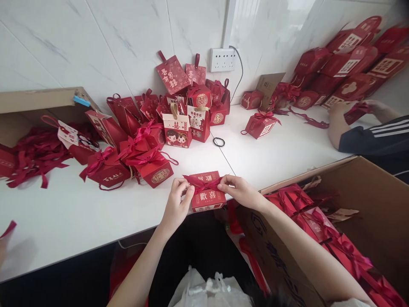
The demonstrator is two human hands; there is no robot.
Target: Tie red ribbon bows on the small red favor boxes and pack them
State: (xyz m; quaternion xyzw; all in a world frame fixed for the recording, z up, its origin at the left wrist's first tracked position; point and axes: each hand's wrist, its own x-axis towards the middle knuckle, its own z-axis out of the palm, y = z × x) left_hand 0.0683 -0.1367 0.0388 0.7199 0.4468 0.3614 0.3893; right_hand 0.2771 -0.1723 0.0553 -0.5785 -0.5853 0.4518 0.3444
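Observation:
In front of me, at the near edge of the white table (128, 217), stands a small red gift box (208, 202) with pale gold characters on it. A dark red ribbon (204, 183) lies across its top, gathered in the middle into a bow or knot. My left hand (180, 198) pinches the ribbon's left side between thumb and fingers. On the other side, my right hand (238, 189) pinches the ribbon's right part. Both hands rest close against the box's sides. The box's underside and back are hidden.
Several finished-looking red boxes (156, 170) crowd the table's left and back. Loose ribbons (41, 153) spill from a cardboard box (38, 100). At right, an open carton (377, 183) holds ribboned boxes. A co-worker's hands (377, 111) hold a red piece. A black ring (219, 142) lies mid-table.

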